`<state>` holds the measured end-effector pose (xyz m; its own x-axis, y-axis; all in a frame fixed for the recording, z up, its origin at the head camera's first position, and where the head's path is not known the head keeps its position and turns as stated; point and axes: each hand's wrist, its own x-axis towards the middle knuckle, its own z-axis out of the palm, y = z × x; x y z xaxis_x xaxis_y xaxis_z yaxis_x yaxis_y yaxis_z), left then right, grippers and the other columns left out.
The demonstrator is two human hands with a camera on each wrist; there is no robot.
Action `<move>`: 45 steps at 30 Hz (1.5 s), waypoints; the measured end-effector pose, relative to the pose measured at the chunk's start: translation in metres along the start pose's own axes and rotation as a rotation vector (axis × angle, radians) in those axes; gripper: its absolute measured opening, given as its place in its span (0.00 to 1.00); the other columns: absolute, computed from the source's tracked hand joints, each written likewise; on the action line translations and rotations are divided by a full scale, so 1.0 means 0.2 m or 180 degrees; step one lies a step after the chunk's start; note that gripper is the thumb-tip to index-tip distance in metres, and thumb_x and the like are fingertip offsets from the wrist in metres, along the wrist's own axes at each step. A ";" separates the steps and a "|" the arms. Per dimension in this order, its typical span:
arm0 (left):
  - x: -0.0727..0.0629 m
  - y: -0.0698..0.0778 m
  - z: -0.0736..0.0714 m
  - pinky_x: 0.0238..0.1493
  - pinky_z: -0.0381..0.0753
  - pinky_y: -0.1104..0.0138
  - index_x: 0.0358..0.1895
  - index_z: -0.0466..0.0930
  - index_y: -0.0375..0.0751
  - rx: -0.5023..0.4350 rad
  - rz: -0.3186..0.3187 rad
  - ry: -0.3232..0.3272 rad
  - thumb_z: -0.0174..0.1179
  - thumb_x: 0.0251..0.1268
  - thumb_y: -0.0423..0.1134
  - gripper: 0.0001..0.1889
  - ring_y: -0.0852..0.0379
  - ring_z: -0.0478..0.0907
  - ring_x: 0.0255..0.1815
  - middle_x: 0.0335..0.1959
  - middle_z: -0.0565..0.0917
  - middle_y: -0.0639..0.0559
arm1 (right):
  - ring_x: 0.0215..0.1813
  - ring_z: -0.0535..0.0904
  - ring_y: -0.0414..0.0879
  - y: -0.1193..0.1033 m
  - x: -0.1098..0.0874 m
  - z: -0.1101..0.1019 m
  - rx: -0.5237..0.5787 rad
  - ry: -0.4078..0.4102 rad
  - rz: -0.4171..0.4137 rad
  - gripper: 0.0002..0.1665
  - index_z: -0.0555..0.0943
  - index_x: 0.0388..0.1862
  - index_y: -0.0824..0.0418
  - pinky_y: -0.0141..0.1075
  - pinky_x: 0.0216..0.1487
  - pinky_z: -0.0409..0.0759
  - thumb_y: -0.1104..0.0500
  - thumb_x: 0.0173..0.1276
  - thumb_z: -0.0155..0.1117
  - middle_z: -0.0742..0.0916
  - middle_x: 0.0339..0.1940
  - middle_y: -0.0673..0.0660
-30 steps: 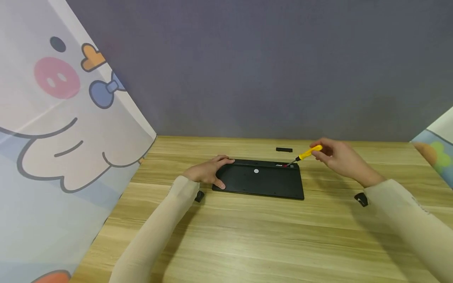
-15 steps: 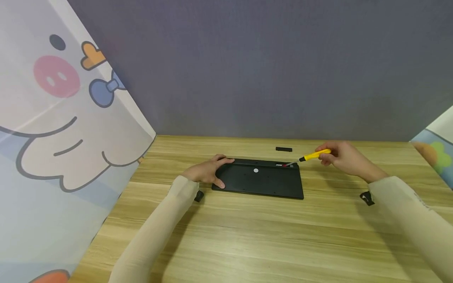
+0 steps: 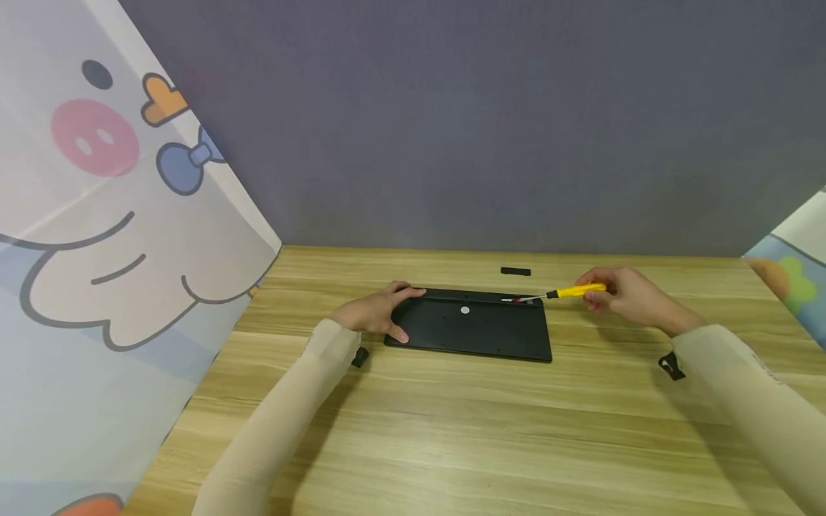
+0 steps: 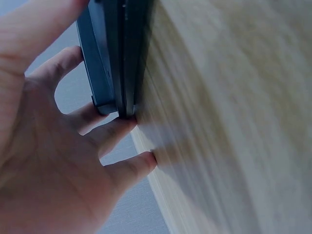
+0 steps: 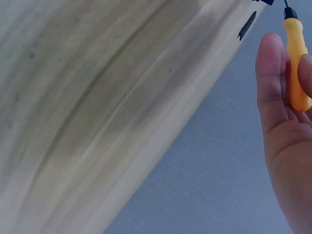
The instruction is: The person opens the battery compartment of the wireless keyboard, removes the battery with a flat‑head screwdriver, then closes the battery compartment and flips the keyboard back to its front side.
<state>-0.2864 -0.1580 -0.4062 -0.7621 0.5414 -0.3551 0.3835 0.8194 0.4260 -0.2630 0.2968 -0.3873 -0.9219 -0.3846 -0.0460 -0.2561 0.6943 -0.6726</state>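
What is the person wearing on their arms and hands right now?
Both arms wear thin, close-fitting beige sleeves that end at the wrists: left sleeve, right sleeve. The right one bears faint small dark lettering. A small black wrist camera mount sits at each cuff. The left hand and right hand are bare, without gloves.

A: What is different about the right hand (image 3: 629, 295)?
B: It sits lower and farther right than a second ago, and the yellow screwdriver (image 3: 568, 292) now lies nearly level, its tip at the black panel's (image 3: 474, 330) far right corner.
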 end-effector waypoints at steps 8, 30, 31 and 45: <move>0.00 -0.01 0.00 0.60 0.66 0.55 0.75 0.47 0.68 0.0000 0.0008 -0.0030 0.70 0.45 0.51 0.52 0.49 0.44 0.74 0.76 0.41 0.53 | 0.33 0.80 0.53 0.06 0.02 0.02 0.0255 -0.0112 -0.0027 0.13 0.76 0.52 0.69 0.39 0.33 0.81 0.73 0.71 0.51 0.82 0.36 0.63; -0.01 0.00 0.00 0.60 0.66 0.56 0.75 0.48 0.66 -0.0018 0.0070 0.0010 0.72 0.45 0.50 0.52 0.49 0.45 0.73 0.75 0.42 0.53 | 0.31 0.81 0.50 0.14 0.04 0.05 0.0438 -0.0378 -0.0074 0.16 0.71 0.56 0.77 0.39 0.32 0.81 0.72 0.72 0.50 0.81 0.34 0.62; -0.01 0.00 0.00 0.60 0.66 0.56 0.75 0.48 0.66 -0.0008 0.0075 0.0012 0.72 0.45 0.50 0.52 0.49 0.46 0.73 0.75 0.42 0.53 | 0.31 0.81 0.50 0.14 0.04 0.05 0.0429 -0.0373 -0.0074 0.16 0.71 0.57 0.77 0.38 0.32 0.81 0.72 0.72 0.50 0.81 0.34 0.61; 0.00 0.00 0.00 0.59 0.67 0.58 0.75 0.48 0.66 0.0003 0.0087 0.0018 0.71 0.45 0.51 0.52 0.50 0.47 0.73 0.75 0.43 0.54 | 0.31 0.81 0.50 0.16 0.05 0.05 0.0430 -0.0338 -0.0073 0.15 0.72 0.55 0.74 0.38 0.32 0.81 0.72 0.71 0.50 0.81 0.33 0.62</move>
<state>-0.2866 -0.1589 -0.4058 -0.7542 0.5626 -0.3386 0.4049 0.8044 0.4347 -0.2769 0.3082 -0.4163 -0.8785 -0.4666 -0.1024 -0.2288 0.5991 -0.7673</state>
